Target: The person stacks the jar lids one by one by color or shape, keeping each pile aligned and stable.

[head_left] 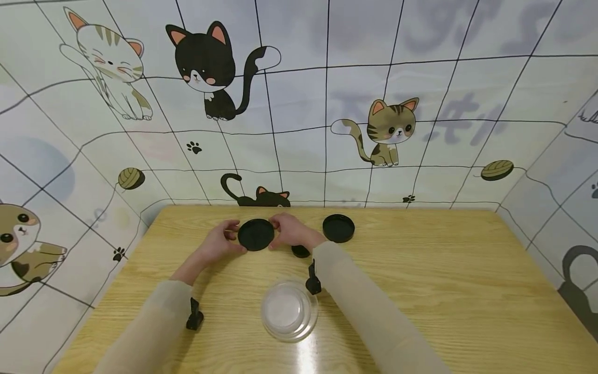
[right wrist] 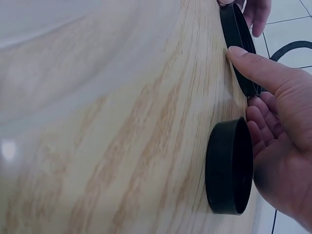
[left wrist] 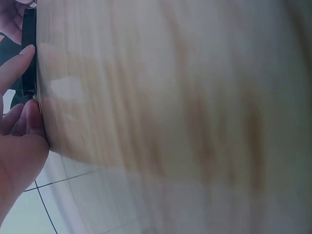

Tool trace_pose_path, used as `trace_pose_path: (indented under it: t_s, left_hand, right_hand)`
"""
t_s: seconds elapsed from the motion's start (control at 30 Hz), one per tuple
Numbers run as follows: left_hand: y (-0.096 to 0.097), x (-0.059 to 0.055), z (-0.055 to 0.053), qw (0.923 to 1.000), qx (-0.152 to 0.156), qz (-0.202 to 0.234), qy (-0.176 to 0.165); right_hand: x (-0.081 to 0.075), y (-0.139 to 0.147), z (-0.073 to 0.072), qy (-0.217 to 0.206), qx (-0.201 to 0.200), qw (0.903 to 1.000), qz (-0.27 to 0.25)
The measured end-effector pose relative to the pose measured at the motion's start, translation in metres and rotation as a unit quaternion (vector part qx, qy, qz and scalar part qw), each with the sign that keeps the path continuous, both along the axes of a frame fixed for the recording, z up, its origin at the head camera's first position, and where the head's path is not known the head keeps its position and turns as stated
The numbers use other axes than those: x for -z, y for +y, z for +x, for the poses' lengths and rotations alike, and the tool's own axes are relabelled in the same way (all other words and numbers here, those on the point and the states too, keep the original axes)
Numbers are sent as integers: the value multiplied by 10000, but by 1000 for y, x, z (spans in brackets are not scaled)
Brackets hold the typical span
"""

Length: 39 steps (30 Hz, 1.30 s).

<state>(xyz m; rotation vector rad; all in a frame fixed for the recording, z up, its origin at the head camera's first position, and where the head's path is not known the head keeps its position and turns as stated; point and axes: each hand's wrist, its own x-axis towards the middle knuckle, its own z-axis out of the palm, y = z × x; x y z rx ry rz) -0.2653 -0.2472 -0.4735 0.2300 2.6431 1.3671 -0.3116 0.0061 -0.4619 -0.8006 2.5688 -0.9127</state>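
Observation:
A round black lid (head_left: 256,235), with a shallow rim, lies near the table's back edge between both hands. My left hand (head_left: 219,243) holds its left side, thumb at the near rim and fingers curved around toward the back. From the right, my right hand (head_left: 293,232) grips the same lid, its thumb (right wrist: 253,66) on the rim's near side. Partly hidden under the right wrist is a smaller black lid (head_left: 300,251), which the right wrist view shows as a deeper black ring (right wrist: 224,168) close by the fingers. The left wrist view catches only part of the held lid (left wrist: 29,58).
Another round black lid (head_left: 338,228) lies right of the right hand. Clear stacked round containers (head_left: 282,309) stand nearer me, between the forearms. The wooden table (head_left: 444,280) ends at a cat-patterned cloth backdrop (head_left: 303,145) behind and at the sides.

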Motion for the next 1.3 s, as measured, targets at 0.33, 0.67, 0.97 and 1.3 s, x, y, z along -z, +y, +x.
trace_pose_path:
  t_s: [0.33,0.67,0.97,1.3]
  left_hand:
    - [11,2,1,9998,151,70,-135]
    - [20,-12,4,9965,282,745,-239]
    - [41,-29,18,9931,356,1100,-197]
    - [80,-50,43,9895,666,1272,-144]
  right_hand:
    - [0,9,5,-41,100,9999,-18]
    - [-9,26,9,-634,363,9946,-744]
    - [-30,56,31,-478,296,9924,-1098]
    - [-41,101,66,-357,498,9889,-1351]
